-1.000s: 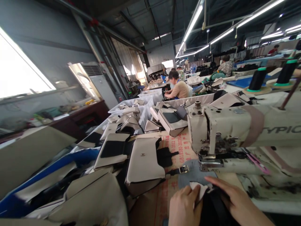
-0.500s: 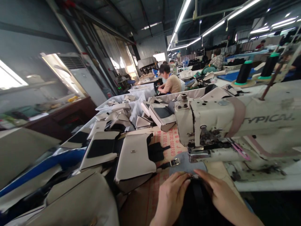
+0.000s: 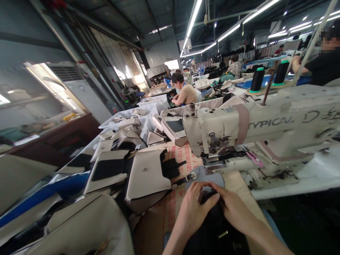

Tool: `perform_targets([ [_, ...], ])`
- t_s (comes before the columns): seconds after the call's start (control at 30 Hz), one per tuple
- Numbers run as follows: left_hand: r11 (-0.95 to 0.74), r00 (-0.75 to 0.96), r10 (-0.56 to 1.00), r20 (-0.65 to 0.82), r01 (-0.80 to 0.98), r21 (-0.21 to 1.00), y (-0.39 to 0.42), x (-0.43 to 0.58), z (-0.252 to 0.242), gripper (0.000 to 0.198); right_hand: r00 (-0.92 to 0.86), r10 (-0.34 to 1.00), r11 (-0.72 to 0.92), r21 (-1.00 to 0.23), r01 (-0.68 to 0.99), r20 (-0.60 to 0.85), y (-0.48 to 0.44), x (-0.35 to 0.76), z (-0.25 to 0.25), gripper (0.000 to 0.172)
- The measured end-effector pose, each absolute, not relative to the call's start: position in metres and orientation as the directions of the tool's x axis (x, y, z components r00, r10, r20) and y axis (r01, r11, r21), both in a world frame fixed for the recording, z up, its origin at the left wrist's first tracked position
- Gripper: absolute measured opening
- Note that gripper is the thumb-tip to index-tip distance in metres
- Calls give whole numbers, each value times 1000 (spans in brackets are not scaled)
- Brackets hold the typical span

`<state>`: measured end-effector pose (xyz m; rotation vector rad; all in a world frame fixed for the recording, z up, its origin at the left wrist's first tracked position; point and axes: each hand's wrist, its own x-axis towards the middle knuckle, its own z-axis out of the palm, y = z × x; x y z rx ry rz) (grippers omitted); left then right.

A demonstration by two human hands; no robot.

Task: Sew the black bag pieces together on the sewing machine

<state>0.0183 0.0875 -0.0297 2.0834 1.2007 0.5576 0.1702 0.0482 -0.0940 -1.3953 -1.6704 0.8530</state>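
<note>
In the lower middle of the head view I hold a black bag (image 3: 212, 237) with a small gold-coloured metal piece on its front. My left hand (image 3: 195, 205) curls round the bag's upper left edge, the thumb lying across the top. My right hand (image 3: 233, 207) grips the upper right side, and its fingers reach in to meet those of the left. Part of the bag's top is hidden under the fingers. Just beyond lie a grey patch (image 3: 205, 179) and a black strap with a metal buckle (image 3: 190, 176). To the left rests a beige bag (image 3: 146, 173) with black edging.
A sewing machine (image 3: 265, 124) fills the right side, with pink-handled snips (image 3: 253, 156) on it and black thread cones (image 3: 257, 80) behind. White bins (image 3: 117, 120) of beige bag pieces stand ahead. One co-worker (image 3: 186, 92) sits beyond them; another person (image 3: 325, 58) is far right.
The black bag has tilted, so its front and gold-coloured piece now show. My left thumb has come over its top edge. The camera has turned slightly right.
</note>
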Motion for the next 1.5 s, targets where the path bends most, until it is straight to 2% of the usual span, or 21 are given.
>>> perform_targets([
  [0.1,-394,541,840,43,553,734,87,19,-30,30,-95,989,147,-894,422,117,46,170,-94,59],
  [0.17,-427,573,818,46,553,716,86,16,-31,34,-104,990,123,-920,372,90,45,171,-94,63],
  [0.27,-469,602,798,35,583,663,84,12,-34,39,-93,992,111,-934,338,84,44,170,-93,49],
  [0.43,-514,623,782,26,620,593,88,6,-40,31,-103,989,136,-913,385,104,36,174,-83,30],
  [0.5,-514,616,787,22,636,576,89,4,-45,39,-178,980,158,-898,410,91,34,176,-77,32],
  [0.57,-500,596,803,17,658,563,89,3,-52,56,-239,967,188,-885,426,90,35,176,-71,38],
  [0.7,-481,573,819,-12,699,529,88,8,-61,87,-153,978,199,-836,512,140,48,166,-71,34],
  [0.77,-469,566,824,-17,699,540,87,9,-61,92,-113,979,206,-782,588,172,53,160,-74,30],
  [0.83,-463,590,808,-11,646,606,87,5,-58,92,-133,969,242,-718,653,206,54,158,-77,28],
  [0.93,-483,650,760,26,537,692,84,-8,-51,83,-197,949,311,-646,697,245,50,162,-78,29],
  [1.03,-518,653,753,79,514,684,79,-19,-45,53,-239,932,360,-620,697,272,47,167,-78,31],
  [1.1,-518,638,764,97,515,683,76,-23,-41,39,-248,927,373,-610,700,282,47,169,-78,32],
  [1.3,-509,668,740,80,477,716,75,-19,-26,31,-242,930,365,-622,693,276,49,171,-81,32],
  [1.5,-462,584,806,92,526,714,81,-9,-28,20,-266,931,364,-664,653,249,52,171,-77,31],
])
